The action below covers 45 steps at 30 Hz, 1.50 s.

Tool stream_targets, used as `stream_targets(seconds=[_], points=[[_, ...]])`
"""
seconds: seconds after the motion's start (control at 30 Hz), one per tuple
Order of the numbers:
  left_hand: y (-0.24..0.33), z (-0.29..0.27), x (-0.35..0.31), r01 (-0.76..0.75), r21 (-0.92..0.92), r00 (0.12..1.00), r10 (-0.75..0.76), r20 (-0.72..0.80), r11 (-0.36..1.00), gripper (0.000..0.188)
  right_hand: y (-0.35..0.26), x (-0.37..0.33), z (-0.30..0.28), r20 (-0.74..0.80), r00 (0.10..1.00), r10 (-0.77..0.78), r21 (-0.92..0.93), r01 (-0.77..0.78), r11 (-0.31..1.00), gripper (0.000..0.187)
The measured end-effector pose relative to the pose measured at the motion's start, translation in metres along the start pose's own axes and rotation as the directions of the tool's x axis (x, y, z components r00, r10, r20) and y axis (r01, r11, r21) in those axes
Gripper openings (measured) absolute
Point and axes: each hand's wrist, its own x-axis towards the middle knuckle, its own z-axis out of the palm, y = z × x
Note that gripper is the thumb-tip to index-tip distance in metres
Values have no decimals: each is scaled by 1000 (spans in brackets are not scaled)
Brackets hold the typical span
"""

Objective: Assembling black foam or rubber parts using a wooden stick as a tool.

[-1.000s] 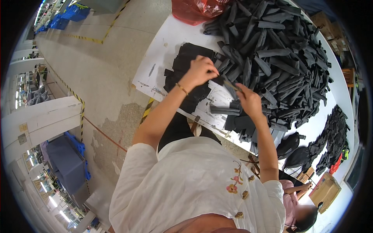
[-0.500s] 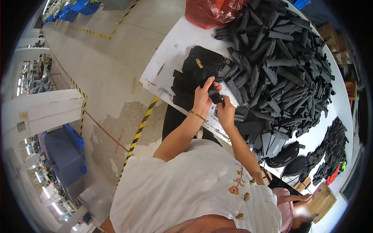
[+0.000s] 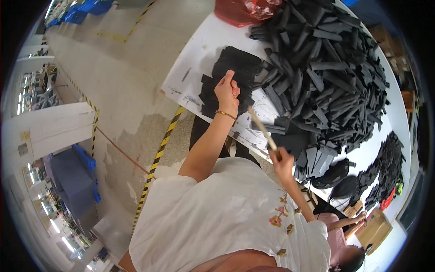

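My left hand [image 3: 228,92] is closed, thumb uppermost, above the overlapping flat black fabric pieces [image 3: 240,59] near the table's left corner. Whether a piece is pinched in it is hidden against the dark stack. My right hand [image 3: 283,162] grips one end of a thin, pale wooden stick [image 3: 261,127]. The stick slants up and left, its far tip close to the lower right edge of the flat pieces. A large heap of rolled black pieces [image 3: 326,86] lies to the right of both hands.
A red plastic bag [image 3: 247,11] sits at the far side of the white table [image 3: 183,75]. Black cup-shaped items [image 3: 333,177] and another dark pile [image 3: 387,172] lie to the right. At lower right another person [image 3: 337,231] works beside a cardboard box [image 3: 374,229].
My hands have moved apart: the left up and left over the flat pieces, the right down and right. The wooden stick now shows in my right hand. The other person's arms have shifted.
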Motion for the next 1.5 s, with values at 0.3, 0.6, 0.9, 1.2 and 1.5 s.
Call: stream_targets(seconds=[0.3, 0.6, 0.9, 1.2, 1.5], points=[[-38, 8, -13, 51, -76, 995, -58, -83, 996, 16, -50, 123, 38, -351, 929, -118, 462, 282, 841, 13], [-27, 4, -47, -125, 708, 569, -534, 625, 695, 28, -43, 134, 6, -364, 916, -168, 280, 279, 918, 4], [-61, -24, -90, -390, 670, 685, -287, 669, 631, 24, -121, 216, -142, -871, 460, 171, 391, 438, 810, 27], [4, -35, 66, -787, 414, 383, 164, 909, -458, 19, -33, 216, -186, -560, 810, -177, -141, 117, 983, 25], [25, -21, 91, -851, 501, 505, 16, 863, -159, 9, -6, 146, -83, -28, 869, -494, -585, 386, 713, 23]])
